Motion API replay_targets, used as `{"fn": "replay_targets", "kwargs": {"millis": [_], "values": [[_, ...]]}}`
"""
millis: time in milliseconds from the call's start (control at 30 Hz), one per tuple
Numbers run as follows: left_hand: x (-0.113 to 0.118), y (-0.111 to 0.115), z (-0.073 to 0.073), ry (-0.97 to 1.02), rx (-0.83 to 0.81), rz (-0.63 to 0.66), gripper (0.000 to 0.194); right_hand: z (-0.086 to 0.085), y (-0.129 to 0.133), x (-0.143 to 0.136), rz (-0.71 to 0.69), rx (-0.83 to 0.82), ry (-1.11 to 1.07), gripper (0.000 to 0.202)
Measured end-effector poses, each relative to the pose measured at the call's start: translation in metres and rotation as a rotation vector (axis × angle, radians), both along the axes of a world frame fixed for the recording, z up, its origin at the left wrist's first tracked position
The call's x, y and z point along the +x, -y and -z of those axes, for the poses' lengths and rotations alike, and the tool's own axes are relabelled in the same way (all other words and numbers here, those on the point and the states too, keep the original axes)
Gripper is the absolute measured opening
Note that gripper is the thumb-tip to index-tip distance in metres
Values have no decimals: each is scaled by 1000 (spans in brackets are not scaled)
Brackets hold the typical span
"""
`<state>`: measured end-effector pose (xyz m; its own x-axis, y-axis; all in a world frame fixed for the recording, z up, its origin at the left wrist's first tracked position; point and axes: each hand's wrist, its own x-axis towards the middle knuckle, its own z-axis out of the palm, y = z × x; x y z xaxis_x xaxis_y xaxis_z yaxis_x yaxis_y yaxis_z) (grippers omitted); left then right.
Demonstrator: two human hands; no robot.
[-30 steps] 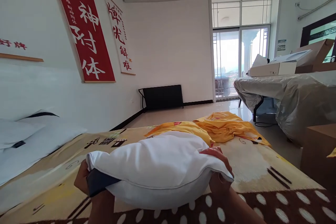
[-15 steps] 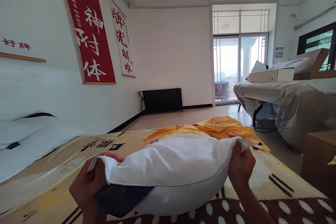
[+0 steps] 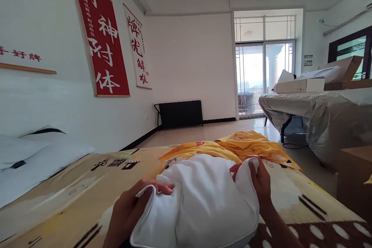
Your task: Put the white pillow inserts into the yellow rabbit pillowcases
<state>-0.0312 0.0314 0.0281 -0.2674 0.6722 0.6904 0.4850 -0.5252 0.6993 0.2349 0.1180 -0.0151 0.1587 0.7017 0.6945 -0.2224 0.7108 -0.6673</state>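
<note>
A white pillow [image 3: 209, 197] with a piped edge is between my two hands, over the bed. My left hand [image 3: 136, 201] is closed on its left corner, fingers on top and the edge folded over the thumb. At the upper right corner, my right hand [image 3: 257, 178] pinches the fabric, with some fingertips showing on the near side. The pillow's middle is creased and bunched. Its lower edge runs out at the bottom of the view. Beyond it lies a crumpled yellow-orange printed cloth [image 3: 250, 145] on the patterned bedspread [image 3: 116, 186].
White pillows [image 3: 61, 151] with dark patches lie at the left by the wall. To the right stand a plastic-covered table [image 3: 319, 112] with opened boxes [image 3: 308, 84] and a brown carton [image 3: 353, 174]. A black folded panel [image 3: 181, 113] leans against the far wall.
My hands have come closer together, the left moving right and the right moving slightly left. The pillow is bunched narrower, and its dark patch has gone out of sight.
</note>
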Motion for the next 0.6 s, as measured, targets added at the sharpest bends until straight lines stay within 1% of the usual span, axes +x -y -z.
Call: {"fn": "replay_targets", "kwargs": {"millis": [67,100,167,233,267,333,367,433,467,533,600], "values": [[0,1,4,-227,-134,101,43,-2,4,3,-76,79,165,28],[3,2,5,-337,-192,159,43,-4,6,4,-89,139,273,27],[15,2,8,-485,-272,226,42,-7,11,4,-65,266,466,25],[32,0,9,-543,-298,282,38,-10,18,-1,-39,368,595,20],[41,-2,10,-546,-280,316,36,-10,22,-6,-54,405,641,18],[56,-7,12,-515,-186,385,35,-7,29,-18,-139,432,675,18],[62,-10,13,-484,-133,401,37,-5,31,-24,-194,415,661,19],[70,-15,18,-388,-81,354,43,-1,32,-33,-274,301,573,24],[72,-17,21,-340,-104,322,47,2,31,-36,-306,213,516,27],[73,-19,31,-261,-205,280,51,5,27,-38,-400,41,413,31],[73,-18,42,-174,-275,232,50,8,22,-39,-511,-86,328,30]]}}
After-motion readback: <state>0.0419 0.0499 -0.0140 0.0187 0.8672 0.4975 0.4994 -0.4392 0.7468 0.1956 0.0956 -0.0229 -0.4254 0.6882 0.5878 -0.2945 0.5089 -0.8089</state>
